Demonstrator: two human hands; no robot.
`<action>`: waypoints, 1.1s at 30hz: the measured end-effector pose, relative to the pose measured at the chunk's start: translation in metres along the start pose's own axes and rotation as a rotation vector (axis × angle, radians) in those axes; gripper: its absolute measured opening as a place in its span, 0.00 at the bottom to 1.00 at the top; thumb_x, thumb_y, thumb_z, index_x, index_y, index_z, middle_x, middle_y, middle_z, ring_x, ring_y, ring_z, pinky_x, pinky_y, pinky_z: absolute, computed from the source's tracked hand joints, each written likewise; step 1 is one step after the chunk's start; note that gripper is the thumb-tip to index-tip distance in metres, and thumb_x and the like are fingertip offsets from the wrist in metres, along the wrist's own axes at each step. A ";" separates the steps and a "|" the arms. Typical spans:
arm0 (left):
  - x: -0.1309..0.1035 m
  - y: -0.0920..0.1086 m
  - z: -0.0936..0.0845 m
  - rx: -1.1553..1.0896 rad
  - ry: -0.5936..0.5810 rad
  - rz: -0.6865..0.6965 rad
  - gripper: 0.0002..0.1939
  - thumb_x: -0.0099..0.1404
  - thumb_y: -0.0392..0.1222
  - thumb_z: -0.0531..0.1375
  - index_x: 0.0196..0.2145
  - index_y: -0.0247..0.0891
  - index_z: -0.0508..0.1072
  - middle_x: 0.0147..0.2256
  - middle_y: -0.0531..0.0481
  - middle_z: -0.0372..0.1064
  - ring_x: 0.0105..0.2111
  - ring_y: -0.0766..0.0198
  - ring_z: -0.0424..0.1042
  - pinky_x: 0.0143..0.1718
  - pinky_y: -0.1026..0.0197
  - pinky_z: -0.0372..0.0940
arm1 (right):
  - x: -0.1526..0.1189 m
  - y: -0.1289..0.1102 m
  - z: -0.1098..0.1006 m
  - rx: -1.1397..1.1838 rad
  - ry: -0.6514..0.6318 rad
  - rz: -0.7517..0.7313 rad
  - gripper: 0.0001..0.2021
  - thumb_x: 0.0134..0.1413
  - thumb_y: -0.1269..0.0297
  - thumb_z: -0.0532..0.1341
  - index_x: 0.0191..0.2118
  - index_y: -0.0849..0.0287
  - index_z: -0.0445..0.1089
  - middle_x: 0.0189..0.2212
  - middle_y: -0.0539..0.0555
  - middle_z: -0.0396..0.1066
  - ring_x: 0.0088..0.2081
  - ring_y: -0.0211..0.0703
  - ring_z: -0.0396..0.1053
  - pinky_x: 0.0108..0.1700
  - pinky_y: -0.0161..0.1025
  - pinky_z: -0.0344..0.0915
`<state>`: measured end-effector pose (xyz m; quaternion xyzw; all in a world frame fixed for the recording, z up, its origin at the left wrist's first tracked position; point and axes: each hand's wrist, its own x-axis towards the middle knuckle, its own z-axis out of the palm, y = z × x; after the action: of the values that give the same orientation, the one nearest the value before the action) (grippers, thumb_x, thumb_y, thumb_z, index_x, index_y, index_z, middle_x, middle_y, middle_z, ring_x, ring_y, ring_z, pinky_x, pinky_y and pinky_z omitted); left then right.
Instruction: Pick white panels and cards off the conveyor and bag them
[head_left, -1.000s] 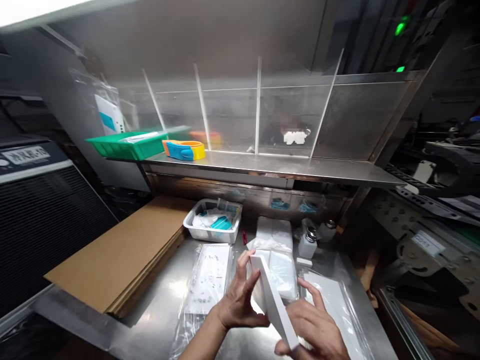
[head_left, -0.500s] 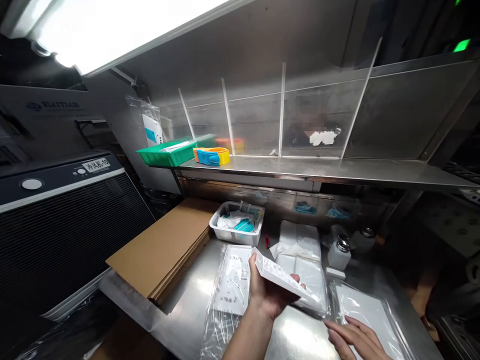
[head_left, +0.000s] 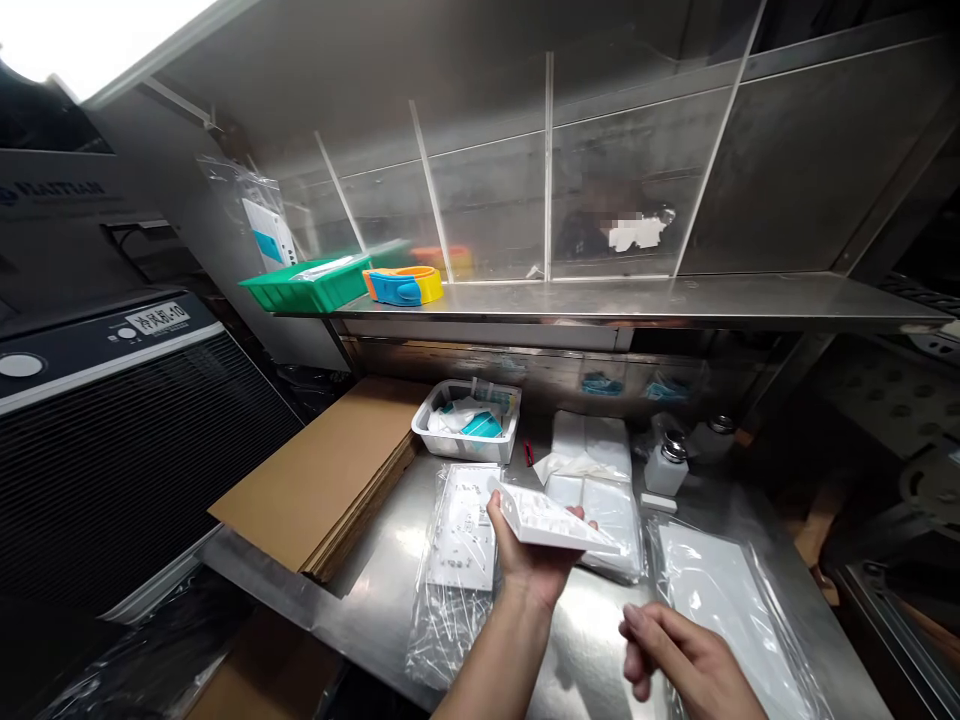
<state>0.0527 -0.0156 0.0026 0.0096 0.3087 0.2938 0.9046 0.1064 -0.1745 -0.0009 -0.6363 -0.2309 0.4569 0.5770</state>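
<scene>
A white plastic panel (head_left: pixel 551 520) with a raised rim and moulded detail lies tilted in my left hand (head_left: pixel 529 565), which is closed around it from below. The thumb presses its left edge and fingertips show at the far side. My right hand (head_left: pixel 686 655) is apart from the panel, above the bench at lower right. Its fingers are curled in with the thumb against them, and nothing shows between them. Beneath and left of the panel, a similar white panel (head_left: pixel 463 540) rests on clear plastic wrap. Right of my right hand is a bagged stack of flat white pieces (head_left: pixel 720 580).
Cardboard sheets (head_left: pixel 322 470) are stacked at left, beside a white basket (head_left: pixel 469 445) of bagged items. White wrapped packs (head_left: pixel 592 450), a red cutter (head_left: pixel 528 454) and a pump bottle (head_left: pixel 667 468) stand farther back. The shelf (head_left: pixel 600 300) holds a green tray (head_left: pixel 307 290) and a tape dispenser (head_left: pixel 403 286).
My view has tilted down and turned slightly right. The panel in my left hand has tipped flatter. My right hand's outstretched fingers have curled in.
</scene>
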 end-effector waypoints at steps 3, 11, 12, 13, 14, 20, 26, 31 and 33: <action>-0.001 -0.007 -0.001 -0.003 -0.135 0.269 0.31 0.56 0.64 0.51 0.48 0.39 0.67 0.39 0.42 0.70 0.40 0.47 0.70 0.42 0.45 0.64 | 0.006 -0.016 0.024 0.387 -0.190 0.221 0.15 0.52 0.53 0.60 0.37 0.61 0.67 0.26 0.53 0.71 0.25 0.37 0.68 0.25 0.33 0.63; -0.007 -0.002 0.003 0.003 -0.230 0.318 0.32 0.60 0.63 0.47 0.50 0.36 0.69 0.45 0.40 0.71 0.48 0.50 0.68 0.47 0.50 0.65 | 0.017 -0.028 0.048 0.683 -0.287 0.198 0.11 0.52 0.65 0.62 0.40 0.67 0.69 0.33 0.57 0.71 0.32 0.38 0.69 0.30 0.33 0.68; -0.007 -0.002 0.003 -0.007 -0.236 0.326 0.32 0.60 0.63 0.46 0.50 0.36 0.69 0.46 0.40 0.70 0.49 0.49 0.68 0.47 0.50 0.65 | 0.017 -0.028 0.048 0.685 -0.286 0.201 0.11 0.52 0.66 0.62 0.40 0.67 0.69 0.33 0.58 0.71 0.32 0.37 0.69 0.30 0.33 0.68; -0.007 -0.002 0.003 -0.018 -0.247 0.324 0.33 0.60 0.63 0.47 0.51 0.36 0.68 0.47 0.40 0.70 0.49 0.49 0.67 0.47 0.50 0.65 | 0.016 -0.028 0.047 0.682 -0.284 0.205 0.11 0.51 0.66 0.62 0.40 0.68 0.70 0.34 0.58 0.71 0.32 0.37 0.69 0.30 0.33 0.68; -0.008 -0.002 0.003 -0.032 -0.257 0.320 0.33 0.60 0.63 0.47 0.51 0.36 0.68 0.47 0.40 0.70 0.49 0.49 0.67 0.47 0.50 0.65 | 0.015 -0.029 0.047 0.675 -0.279 0.210 0.11 0.51 0.67 0.63 0.40 0.68 0.70 0.34 0.59 0.72 0.32 0.37 0.69 0.31 0.32 0.68; -0.004 -0.008 0.001 -0.073 -0.283 0.215 0.37 0.56 0.65 0.50 0.54 0.37 0.65 0.45 0.39 0.71 0.39 0.49 0.73 0.43 0.50 0.66 | 0.013 -0.031 0.048 0.640 -0.215 0.213 0.12 0.48 0.69 0.63 0.40 0.68 0.71 0.35 0.59 0.73 0.31 0.35 0.70 0.34 0.32 0.68; 0.005 -0.005 -0.007 -0.090 -0.374 0.127 0.34 0.56 0.64 0.50 0.53 0.42 0.66 0.41 0.42 0.72 0.46 0.45 0.68 0.48 0.44 0.60 | 0.003 -0.022 0.033 0.323 -0.448 0.151 0.18 0.46 0.60 0.65 0.43 0.64 0.69 0.29 0.56 0.73 0.24 0.37 0.70 0.26 0.32 0.63; 0.008 -0.004 -0.017 -0.077 -0.408 -0.010 0.37 0.54 0.67 0.48 0.50 0.35 0.67 0.43 0.37 0.70 0.50 0.44 0.65 0.52 0.44 0.55 | 0.000 -0.035 0.011 -0.360 -0.294 -0.132 0.25 0.60 0.51 0.49 0.59 0.58 0.57 0.13 0.45 0.60 0.15 0.34 0.58 0.20 0.33 0.54; 0.007 -0.006 -0.020 -0.054 -0.433 -0.034 0.37 0.54 0.67 0.49 0.50 0.35 0.68 0.43 0.37 0.70 0.49 0.44 0.65 0.52 0.45 0.55 | 0.005 -0.042 0.005 -0.630 -0.182 -0.293 0.24 0.62 0.53 0.46 0.60 0.55 0.56 0.14 0.45 0.59 0.17 0.37 0.59 0.23 0.35 0.55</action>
<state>0.0490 -0.0197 -0.0183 0.0428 0.0994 0.2777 0.9545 0.1145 -0.1588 0.0377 -0.6997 -0.4996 0.3307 0.3891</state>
